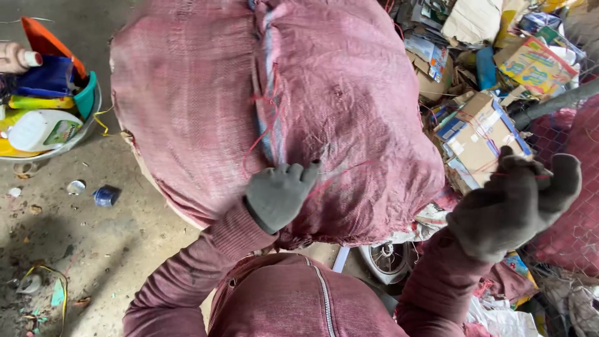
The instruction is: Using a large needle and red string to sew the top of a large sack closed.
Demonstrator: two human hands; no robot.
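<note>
Now we press our left hand (279, 195), in a grey glove, flat against the big red sack (274, 112), fingers only a little bent. Our right hand (515, 203) curls nearly closed around a thin red string (349, 167) that runs to the sack. The sack stands on the floor (93, 237), its long side pointing away from us.

Support surface: bare concrete floor (125, 243), dirty and stained.
Resting on it: a large red mesh sack (274, 112), a round basin (81, 134) filled with plastic bottles at left, a crushed can (105, 196), small litter scraps, and a heap of flattened cardboard boxes (480, 125) at right.
</note>
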